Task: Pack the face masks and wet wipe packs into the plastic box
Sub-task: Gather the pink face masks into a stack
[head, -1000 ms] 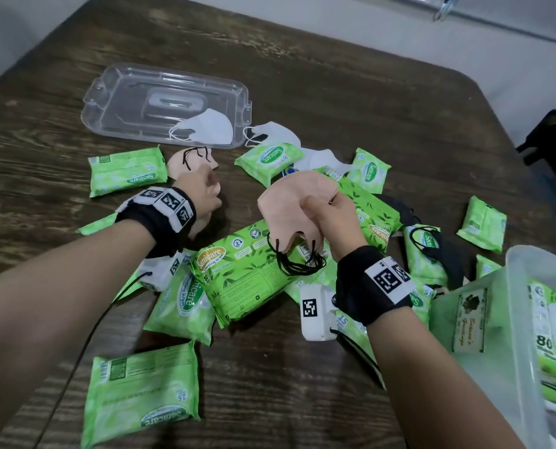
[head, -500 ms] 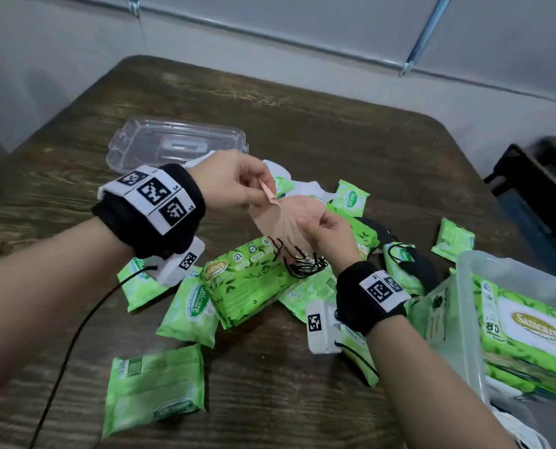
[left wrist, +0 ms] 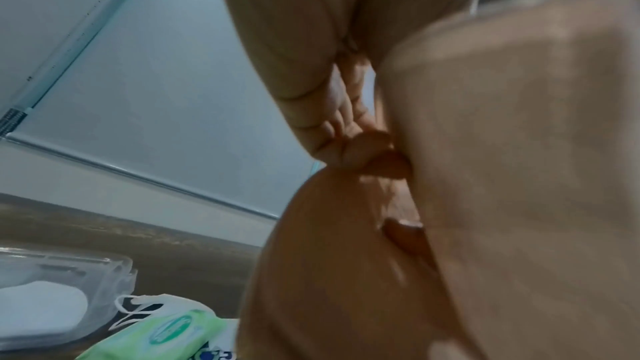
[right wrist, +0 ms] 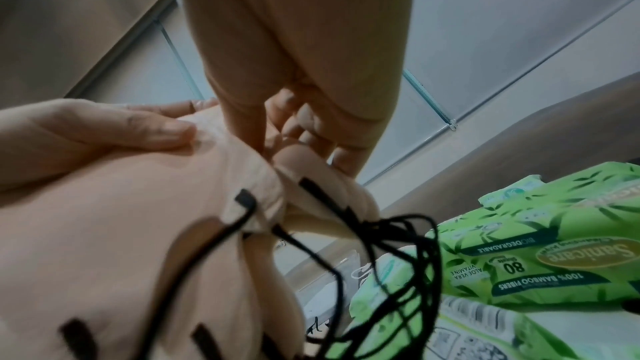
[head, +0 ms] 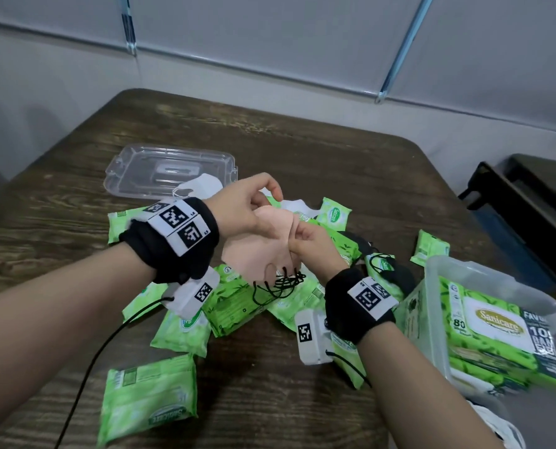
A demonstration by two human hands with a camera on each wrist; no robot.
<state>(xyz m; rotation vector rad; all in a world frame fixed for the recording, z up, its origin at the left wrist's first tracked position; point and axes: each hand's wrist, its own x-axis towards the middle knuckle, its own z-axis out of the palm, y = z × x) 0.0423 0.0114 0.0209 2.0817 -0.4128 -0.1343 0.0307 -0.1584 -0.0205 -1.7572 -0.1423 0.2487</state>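
Note:
Peach-pink face masks (head: 254,254) with black ear loops (head: 279,283) are held stacked together above the pile of green wet wipe packs (head: 231,299). My left hand (head: 254,205) pinches their upper edge, and my right hand (head: 309,241) grips their right side. Up close the right wrist view shows the masks (right wrist: 121,215) and the dangling loops (right wrist: 398,256); in the left wrist view the masks (left wrist: 519,174) fill the right half. At the right stands the clear plastic box (head: 497,273), which holds large wipe packs (head: 490,332).
The clear lid (head: 140,176) lies at the back left with a white mask (head: 205,186) on it. Small wipe packs (head: 147,396) lie scattered on the wooden table (head: 302,150). A black mask (head: 396,273) lies beside the box. A dark chair (head: 513,205) stands off the right edge.
My left hand lifted a pink mask off the table and brought it against the one in my right hand. Both hands now hold them together, and the head view has tilted up.

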